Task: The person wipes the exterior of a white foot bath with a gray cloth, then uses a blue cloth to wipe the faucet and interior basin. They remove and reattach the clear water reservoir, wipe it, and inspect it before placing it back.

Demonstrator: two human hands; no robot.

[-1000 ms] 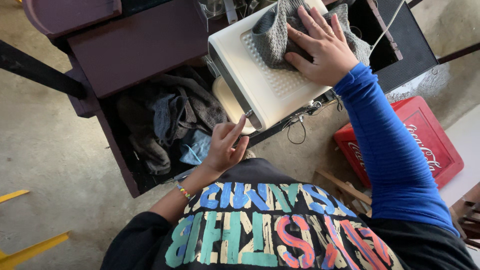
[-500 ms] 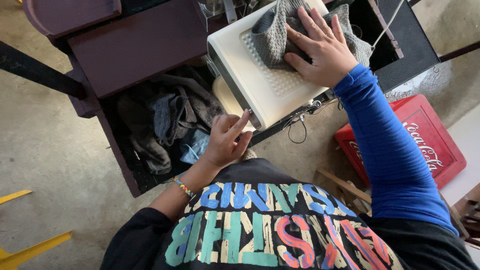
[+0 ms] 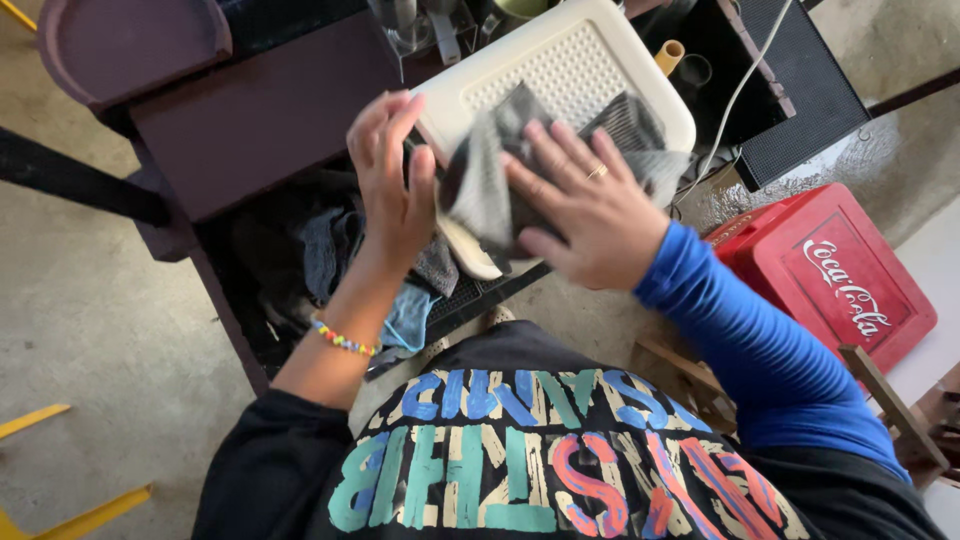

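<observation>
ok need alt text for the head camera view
Seen from above, a person's right hand presses a grey cloth onto a white perforated tray, left hand at its edge. A red crate sits beside.

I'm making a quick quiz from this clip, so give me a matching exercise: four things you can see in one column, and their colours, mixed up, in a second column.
Things:
1. cloth
2. crate
3. tray
4. sleeve

Colours:
A. blue
B. cream white
C. grey
D. red

Pairs: 1-C, 2-D, 3-B, 4-A

The right hand presses the cloth on the tray; the left hand holds the tray's near edge.
</observation>
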